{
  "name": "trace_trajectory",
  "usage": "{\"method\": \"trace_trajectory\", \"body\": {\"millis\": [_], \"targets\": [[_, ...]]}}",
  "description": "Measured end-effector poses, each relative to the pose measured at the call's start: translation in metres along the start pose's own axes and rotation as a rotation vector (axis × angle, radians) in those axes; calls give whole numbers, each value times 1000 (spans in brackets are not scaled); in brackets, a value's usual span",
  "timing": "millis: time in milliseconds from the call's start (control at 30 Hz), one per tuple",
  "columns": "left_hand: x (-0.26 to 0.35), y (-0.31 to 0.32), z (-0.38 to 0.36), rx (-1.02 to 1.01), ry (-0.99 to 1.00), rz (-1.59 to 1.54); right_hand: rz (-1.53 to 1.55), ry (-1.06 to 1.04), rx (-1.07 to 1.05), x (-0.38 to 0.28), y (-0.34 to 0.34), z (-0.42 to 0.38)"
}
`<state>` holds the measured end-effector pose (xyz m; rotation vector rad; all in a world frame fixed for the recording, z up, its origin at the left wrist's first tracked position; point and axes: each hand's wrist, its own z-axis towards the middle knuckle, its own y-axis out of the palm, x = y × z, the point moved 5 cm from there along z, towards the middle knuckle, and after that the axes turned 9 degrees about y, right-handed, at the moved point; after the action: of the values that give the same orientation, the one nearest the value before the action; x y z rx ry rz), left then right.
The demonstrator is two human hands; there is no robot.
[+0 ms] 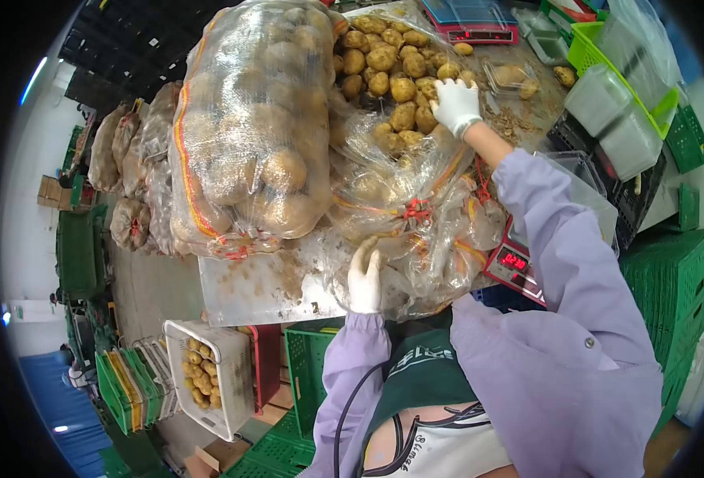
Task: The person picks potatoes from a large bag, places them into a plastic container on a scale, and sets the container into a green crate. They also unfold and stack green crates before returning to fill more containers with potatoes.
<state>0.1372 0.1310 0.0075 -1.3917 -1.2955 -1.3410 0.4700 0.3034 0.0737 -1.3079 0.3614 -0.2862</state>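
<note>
My right hand [457,107], in a white glove, reaches onto loose potatoes [402,89] at the mouth of an opened clear plastic sack [400,171]. Its fingers are spread over the pile and touch potatoes; nothing is visibly lifted. My left hand [365,280], also gloved, rests by the near edge of that sack, fingers bent but apart, with no object seen in them. Crumpled film lies on both sides of it. Red string [417,209] is knotted on the sack. Left of it lies a large full sack of potatoes [248,127].
A red scale [514,263] with lit digits stands under my right forearm; another scale [479,33] is at the back. A clear tray [510,76] holds a potato. Plastic trays [599,99] and a green basket [587,48] stand right. A white crate [236,358] of potatoes is below left.
</note>
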Motion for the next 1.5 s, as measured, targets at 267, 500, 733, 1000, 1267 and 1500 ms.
{"method": "trace_trajectory", "body": {"millis": [267, 500, 733, 1000, 1267, 1500], "targets": [[-49, -60, -34, 145, -163, 100, 74, 22, -292, 11, 74, 16], [-35, -75, -40, 169, -131, 114, 149, -113, -78, -4, -4, 15], [92, 8, -18, -33, 282, -53, 1179, -367, -409, -47, -145, -62], [177, 24, -61, 135, 808, 355, 1430, -313, -672, -106, -182, -181], [106, -12, -85, -62, 24, -1041, 1465, -431, -792, -121, -167, -215], [133, -27, -111, -251, -1, -1365, 1311, -332, -930, -127, -143, -257]]}}
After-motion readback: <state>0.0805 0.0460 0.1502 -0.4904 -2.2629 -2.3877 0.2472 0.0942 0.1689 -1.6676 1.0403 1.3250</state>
